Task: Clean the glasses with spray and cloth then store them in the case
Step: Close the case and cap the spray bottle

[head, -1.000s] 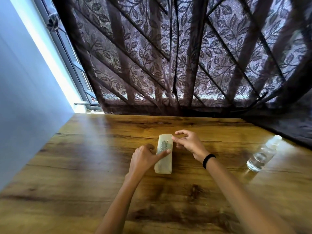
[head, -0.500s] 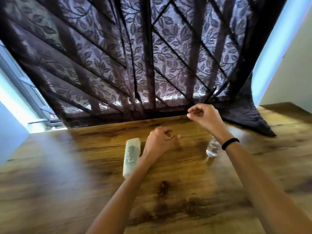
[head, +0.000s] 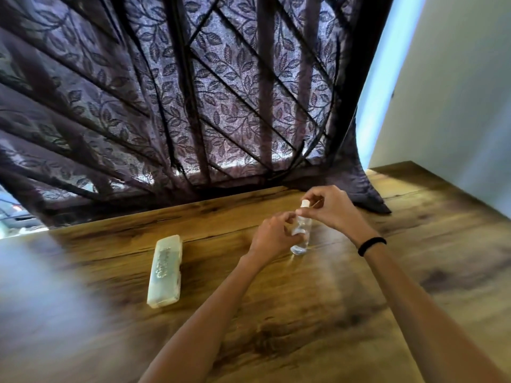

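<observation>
Wood-grain surface (head: 304,313), backed by a dark leaf-patterned curtain (head: 221,106); pale wall (head: 456,106) at right.
Clear spray bottle (head: 301,233): upright, base on the surface, centre-right.
Left hand (head: 272,239): fingers curled round the bottle's body.
Right hand (head: 334,211): fingertips pinching the white top; black band (head: 372,246) on wrist.
Pale glasses case (head: 165,270): closed, lying flat, left of the hands and apart from them.

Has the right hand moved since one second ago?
Yes. The right hand left the glasses case and went right to the top of the spray bottle.
</observation>
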Demonstrator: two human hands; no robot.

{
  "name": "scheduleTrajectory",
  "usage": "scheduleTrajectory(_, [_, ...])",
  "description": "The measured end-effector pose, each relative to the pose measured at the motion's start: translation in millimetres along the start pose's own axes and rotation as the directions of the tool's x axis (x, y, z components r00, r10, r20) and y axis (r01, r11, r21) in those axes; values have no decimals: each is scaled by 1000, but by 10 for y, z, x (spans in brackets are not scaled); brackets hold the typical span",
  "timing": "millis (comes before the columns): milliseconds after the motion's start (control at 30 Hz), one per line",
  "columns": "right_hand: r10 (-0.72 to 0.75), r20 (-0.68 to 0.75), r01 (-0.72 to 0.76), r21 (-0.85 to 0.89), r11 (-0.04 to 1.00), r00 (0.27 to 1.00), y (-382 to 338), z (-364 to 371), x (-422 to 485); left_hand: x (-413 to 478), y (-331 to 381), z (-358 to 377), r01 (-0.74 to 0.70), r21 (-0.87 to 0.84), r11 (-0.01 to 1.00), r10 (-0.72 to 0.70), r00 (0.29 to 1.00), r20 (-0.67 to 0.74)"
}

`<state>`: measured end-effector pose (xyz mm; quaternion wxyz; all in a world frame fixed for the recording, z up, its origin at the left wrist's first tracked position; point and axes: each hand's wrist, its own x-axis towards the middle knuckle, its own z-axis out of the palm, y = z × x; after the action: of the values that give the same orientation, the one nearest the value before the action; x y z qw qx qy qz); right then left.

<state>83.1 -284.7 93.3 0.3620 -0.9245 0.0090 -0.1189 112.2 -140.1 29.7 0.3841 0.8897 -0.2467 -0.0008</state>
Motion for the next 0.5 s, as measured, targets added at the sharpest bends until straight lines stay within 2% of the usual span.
scheduleTrajectory(267, [-52,51,51,5,999,997,-60,116,90,-56,-47,-25,79,11,997,-78,994,-76])
scheduleTrajectory(500, [-142,102,127,138,982,985,-473,588,300,-256,-406,-543,184,50,982,-169,959,-226])
